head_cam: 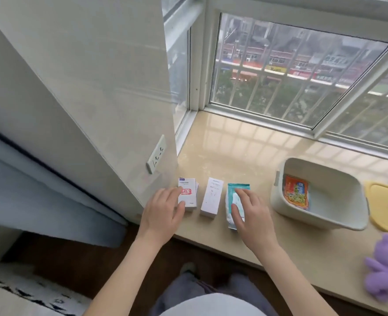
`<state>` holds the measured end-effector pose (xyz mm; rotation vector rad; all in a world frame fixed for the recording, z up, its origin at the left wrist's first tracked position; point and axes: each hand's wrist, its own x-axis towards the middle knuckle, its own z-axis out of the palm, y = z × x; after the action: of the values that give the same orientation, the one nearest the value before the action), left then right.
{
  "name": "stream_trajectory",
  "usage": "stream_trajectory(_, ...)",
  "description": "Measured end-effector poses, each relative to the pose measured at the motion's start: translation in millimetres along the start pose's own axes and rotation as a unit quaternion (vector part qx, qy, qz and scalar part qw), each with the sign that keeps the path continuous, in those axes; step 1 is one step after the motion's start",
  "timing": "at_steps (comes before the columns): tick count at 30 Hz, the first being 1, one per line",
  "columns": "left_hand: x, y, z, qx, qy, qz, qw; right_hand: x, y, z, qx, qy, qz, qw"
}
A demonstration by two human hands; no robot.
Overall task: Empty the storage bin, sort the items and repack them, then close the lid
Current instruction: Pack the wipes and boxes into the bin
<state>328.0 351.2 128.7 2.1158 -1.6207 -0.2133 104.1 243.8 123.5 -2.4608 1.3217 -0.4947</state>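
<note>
On the beige windowsill [245, 142] three items lie in a row. At the left is a small stack of white boxes with a red stamp [188, 190]; my left hand [163, 213] rests on its near left edge, thumb on the box front. A plain white box [212, 198] lies in the middle, untouched. To its right a teal and white packet [233, 201] lies flat under the fingers of my right hand [250, 213]. The cream storage bin [339, 215] stands open at the right with a red and orange packet [296, 194] leaning against its inner left wall. The yellow lid [384, 201] lies right of the bin.
A purple plush toy [384, 272] sits at the sill's near right edge. A wall corner with a socket plate [156, 153] borders the sill on the left. The window [291, 71] runs along the back. Dark floor lies below the sill's front edge.
</note>
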Motion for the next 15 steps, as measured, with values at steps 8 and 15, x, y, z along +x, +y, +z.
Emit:
stream_trajectory(8,54,4,14,-0.028,0.004,0.047,0.999,29,22,-2,-0.025,0.038,0.043,0.998)
stream_trajectory(15,88,-15,96,-0.087,-0.090,-0.001,0.992,32,91,64,-0.016,-0.018,0.123,0.992)
